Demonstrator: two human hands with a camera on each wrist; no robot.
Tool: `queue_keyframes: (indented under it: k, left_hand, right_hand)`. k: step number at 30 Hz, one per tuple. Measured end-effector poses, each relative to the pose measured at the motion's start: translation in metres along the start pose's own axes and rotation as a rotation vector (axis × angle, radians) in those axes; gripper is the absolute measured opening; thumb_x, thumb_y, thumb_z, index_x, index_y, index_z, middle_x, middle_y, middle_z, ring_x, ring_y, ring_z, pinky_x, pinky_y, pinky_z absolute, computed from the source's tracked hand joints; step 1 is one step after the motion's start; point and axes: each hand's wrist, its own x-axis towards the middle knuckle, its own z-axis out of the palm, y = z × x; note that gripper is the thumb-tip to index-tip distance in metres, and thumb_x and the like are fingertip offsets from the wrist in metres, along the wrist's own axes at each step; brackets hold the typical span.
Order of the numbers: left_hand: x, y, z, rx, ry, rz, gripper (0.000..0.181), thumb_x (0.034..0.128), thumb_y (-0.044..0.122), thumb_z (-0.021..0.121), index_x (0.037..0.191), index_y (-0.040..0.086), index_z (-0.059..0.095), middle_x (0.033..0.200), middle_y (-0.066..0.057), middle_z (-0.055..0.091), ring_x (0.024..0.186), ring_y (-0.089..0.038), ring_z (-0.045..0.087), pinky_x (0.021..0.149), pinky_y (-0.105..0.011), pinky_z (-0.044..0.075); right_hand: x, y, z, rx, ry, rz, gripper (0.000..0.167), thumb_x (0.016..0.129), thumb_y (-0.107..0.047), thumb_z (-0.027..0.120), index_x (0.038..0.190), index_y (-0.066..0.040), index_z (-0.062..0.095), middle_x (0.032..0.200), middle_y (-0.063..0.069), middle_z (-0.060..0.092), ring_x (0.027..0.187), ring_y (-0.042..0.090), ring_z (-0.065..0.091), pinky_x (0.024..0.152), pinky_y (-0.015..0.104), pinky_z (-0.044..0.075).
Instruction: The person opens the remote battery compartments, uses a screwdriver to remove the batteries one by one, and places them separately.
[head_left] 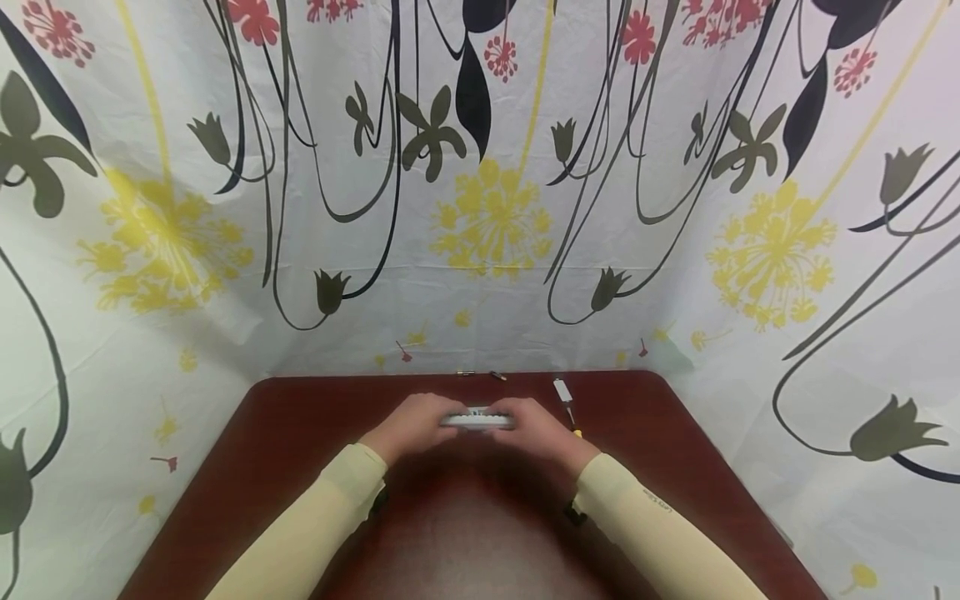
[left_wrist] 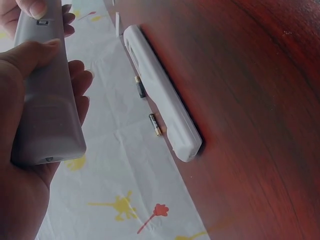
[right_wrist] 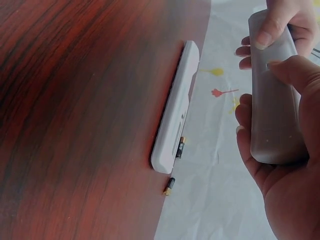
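Observation:
Both hands hold a grey remote control (left_wrist: 47, 105) between them, its plain side toward the wrist cameras. My left hand (head_left: 422, 427) grips one end; in the left wrist view that hand (left_wrist: 20, 185) has its thumb on the plain face and its fingers curled round the far side. At the other end is my right hand (head_left: 542, 435), which in the right wrist view (right_wrist: 292, 200) wraps the remote (right_wrist: 275, 105) the same way. Both thumbs lie near a small latch (left_wrist: 43, 22). Beyond the hands, a second, white remote (left_wrist: 162, 95) lies on the table, also in the right wrist view (right_wrist: 175, 112).
Two small batteries (head_left: 466, 372) (head_left: 498, 375) lie at the dark red table's (head_left: 322, 400) back edge. Right of the hands are a white item (head_left: 562, 391) and something yellow-tipped (head_left: 577, 433). A flower-patterned sheet (head_left: 480, 325) hangs behind the table and on both sides.

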Motion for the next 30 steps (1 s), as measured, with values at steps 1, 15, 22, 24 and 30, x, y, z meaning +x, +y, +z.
queue_keyframes:
  k: [1, 15, 22, 24, 30]
  left_hand:
    - [-0.0004, 0.0003, -0.0002, 0.005, 0.002, 0.003, 0.022, 0.1047, 0.03, 0.08, 0.126, 0.029, 0.08, 0.115, 0.016, 0.075, 0.099, -0.008, 0.066, 0.097, -0.039, 0.058]
    - [0.0009, -0.0009, 0.0003, -0.003, 0.017, -0.004, 0.017, 0.1013, 0.03, 0.084, 0.117, 0.03, 0.078, 0.106, 0.018, 0.069, 0.094, -0.008, 0.062, 0.094, -0.037, 0.057]
    - [0.0015, -0.0052, 0.0002, -0.091, 0.007, -0.002, 0.024, 0.101, 0.034, 0.085, 0.123, 0.027, 0.08, 0.113, 0.017, 0.074, 0.099, -0.007, 0.065, 0.096, -0.038, 0.058]
    - [0.0015, -0.0061, 0.0, -0.117, -0.005, -0.012, 0.025, 0.1013, 0.035, 0.084, 0.125, 0.027, 0.08, 0.114, 0.017, 0.074, 0.099, -0.007, 0.065, 0.096, -0.038, 0.057]
    - [0.0013, -0.0057, -0.0024, -0.174, -0.031, -0.011, 0.023, 0.1027, 0.037, 0.082, 0.124, 0.028, 0.079, 0.11, 0.019, 0.073, 0.096, -0.008, 0.065, 0.092, -0.037, 0.057]
  right_hand:
    - [-0.0001, 0.0007, 0.0003, 0.006, 0.0, 0.001, 0.02, 0.103, -0.028, 0.082, 0.122, -0.023, 0.079, 0.109, -0.014, 0.074, 0.095, 0.011, 0.068, 0.087, 0.035, 0.059]
    - [0.0004, 0.0081, -0.0006, 0.093, -0.012, 0.03, 0.015, 0.101, -0.032, 0.083, 0.113, -0.022, 0.08, 0.095, -0.009, 0.075, 0.084, 0.014, 0.069, 0.079, 0.035, 0.059]
    - [-0.0001, 0.0078, -0.0022, 0.051, 0.0, 0.012, 0.016, 0.101, -0.035, 0.083, 0.111, -0.024, 0.08, 0.095, -0.01, 0.075, 0.083, 0.013, 0.068, 0.078, 0.034, 0.059]
    - [-0.0004, 0.0067, -0.0027, 0.042, 0.003, 0.008, 0.015, 0.102, -0.035, 0.083, 0.111, -0.024, 0.079, 0.095, -0.01, 0.074, 0.084, 0.014, 0.068, 0.079, 0.034, 0.059]
    - [-0.0016, 0.005, -0.0035, 0.031, 0.006, 0.016, 0.014, 0.101, -0.036, 0.084, 0.11, -0.026, 0.079, 0.095, -0.01, 0.074, 0.084, 0.013, 0.068, 0.079, 0.035, 0.058]
